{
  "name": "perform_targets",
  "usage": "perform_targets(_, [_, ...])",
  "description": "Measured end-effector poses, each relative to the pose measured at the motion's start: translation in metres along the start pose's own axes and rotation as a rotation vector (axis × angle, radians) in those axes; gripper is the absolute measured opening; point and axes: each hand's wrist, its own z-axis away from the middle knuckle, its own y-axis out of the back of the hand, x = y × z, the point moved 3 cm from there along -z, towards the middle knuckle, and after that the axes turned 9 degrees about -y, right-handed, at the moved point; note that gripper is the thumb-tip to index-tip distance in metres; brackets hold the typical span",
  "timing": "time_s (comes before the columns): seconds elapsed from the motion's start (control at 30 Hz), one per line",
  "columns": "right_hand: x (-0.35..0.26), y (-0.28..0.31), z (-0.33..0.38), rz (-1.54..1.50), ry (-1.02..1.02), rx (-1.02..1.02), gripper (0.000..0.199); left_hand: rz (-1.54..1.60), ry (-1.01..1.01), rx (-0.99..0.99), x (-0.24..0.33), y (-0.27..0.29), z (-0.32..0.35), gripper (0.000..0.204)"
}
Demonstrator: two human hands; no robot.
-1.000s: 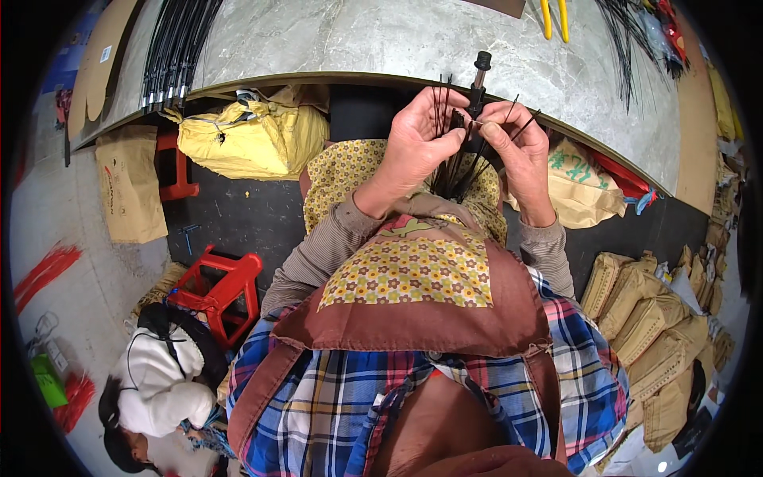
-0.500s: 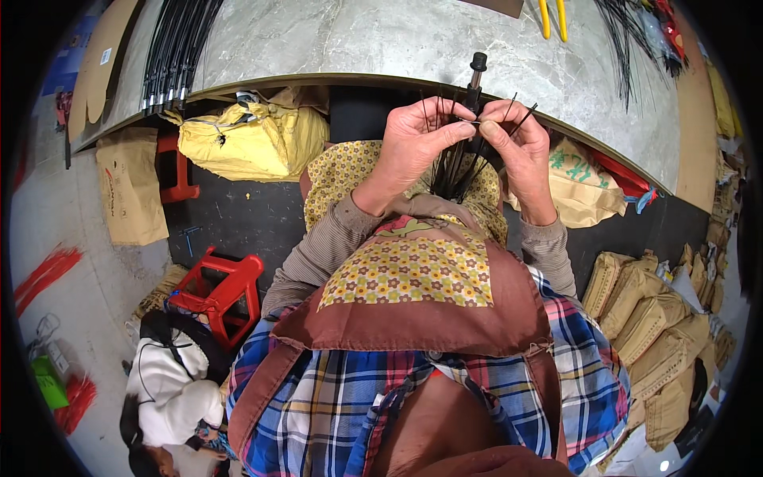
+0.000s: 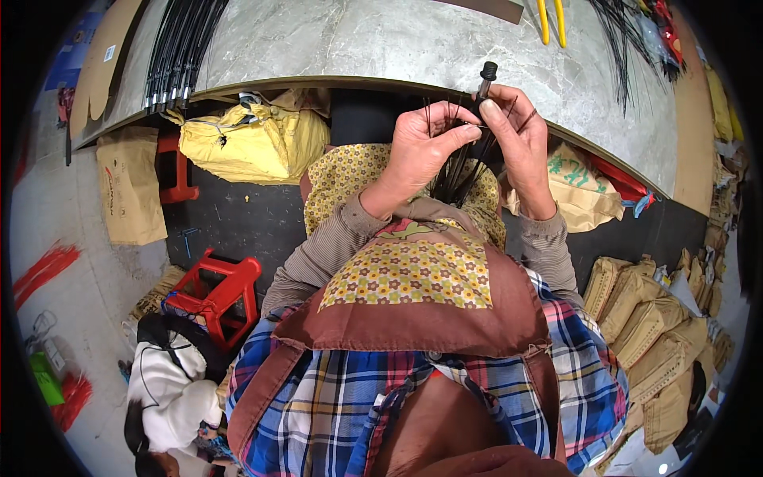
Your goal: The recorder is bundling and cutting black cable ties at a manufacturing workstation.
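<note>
What looks like an umbrella frame point(image 3: 453, 173) hangs upright in front of my apron, with thin black ribs bunched round a shaft and a ribbed black cap at the top end. My left hand point(image 3: 425, 147) is closed in a pinch at the ribs, thumb tip near the shaft; several thin ribs stick up between its fingers. Close by, my right hand point(image 3: 517, 143) has its thumb and fingers closed round the shaft just below the cap. Whatever fine part lies between the two thumbs is too small to make out.
Ahead lies a grey marbled table point(image 3: 358, 44) with a row of black frames point(image 3: 179, 56), a yellow-handled tool point(image 3: 552, 20) and loose black ribs point(image 3: 616, 52). Below are a yellow sack point(image 3: 258, 147), a red stool point(image 3: 218, 298) and brown packages point(image 3: 644, 326). Another person point(image 3: 171, 385) sits at lower left.
My right hand has shifted up from the pinch onto the shaft below the cap. The capped end has tipped a little right and lower. My left hand stays nearly in place.
</note>
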Motion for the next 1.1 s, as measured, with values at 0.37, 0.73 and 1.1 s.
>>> perform_targets(0.37, [-0.006,0.005,-0.015,-0.007,-0.005,-0.103,0.014,-0.073,-0.083,-0.046,-0.002,0.003,0.001,0.018])
perform_targets(0.73, [0.003,0.009,-0.017,-0.119,-0.005,-0.154,0.011,0.072,-0.157,0.048,-0.004,-0.002,0.002,0.033])
perform_targets(1.1, [0.003,0.010,-0.015,-0.145,-0.026,-0.166,0.006,0.010,-0.160,0.036,-0.004,-0.003,0.005,0.033])
